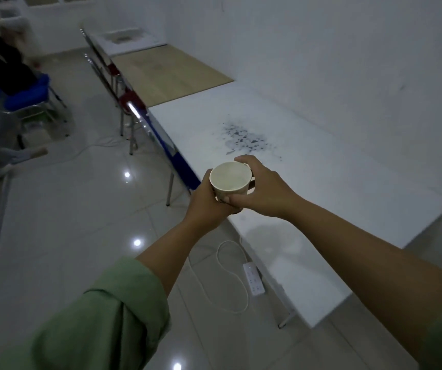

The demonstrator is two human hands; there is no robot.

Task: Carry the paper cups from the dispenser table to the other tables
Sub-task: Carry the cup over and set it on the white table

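A white paper cup (230,178) stands upright in both of my hands, its open mouth facing up and empty inside. My left hand (209,201) wraps its lower wall from the left and below. My right hand (265,188) grips it from the right, fingers curled over the far rim and thumb under the base. The cup hangs over the near left edge of a white table (307,166) that has a dark speckled stain (243,137) in its middle. The dispenser table is out of view.
Beyond the white table stand a wooden-topped table (166,73) and a further white one (123,41). Metal chairs with red seats (130,100) line their left side. A white power strip (253,279) with its cord lies on the tiled floor. Blue chairs (25,97) stand at left.
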